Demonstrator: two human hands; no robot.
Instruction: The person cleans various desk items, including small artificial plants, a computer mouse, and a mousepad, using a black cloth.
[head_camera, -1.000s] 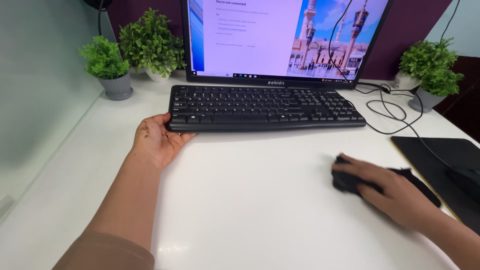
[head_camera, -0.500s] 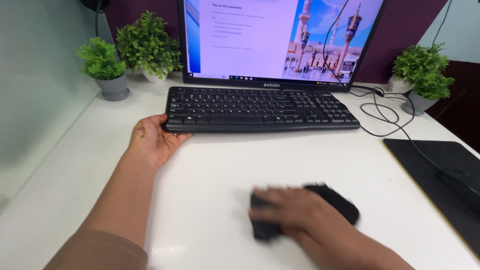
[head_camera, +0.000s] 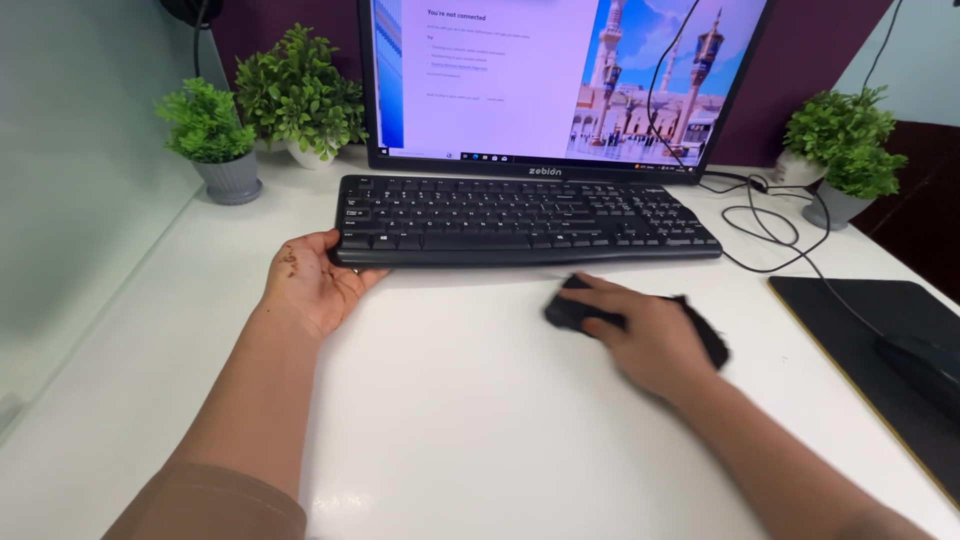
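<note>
White desk (head_camera: 480, 420), cloth (head_camera: 706, 338) half-hidden under right hand (head_camera: 650, 335)

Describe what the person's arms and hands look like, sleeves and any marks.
Both hands are bare, without gloves. The left hand has dark reddish-brown patches on its back, and a tan sleeve covers the upper forearm. The right hand shows no rings, and no sleeve shows on that forearm.

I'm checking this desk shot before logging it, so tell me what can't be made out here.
Head view only:
- Black cloth: mostly covered by the right hand; its full shape is hidden and motion-blurred.
- Left hand: fingertips tucked under the keyboard edge.
- Monitor: top cut off by the frame.
- Mouse on the black mat: cut by the right edge.
- Key legends: too small.
</note>
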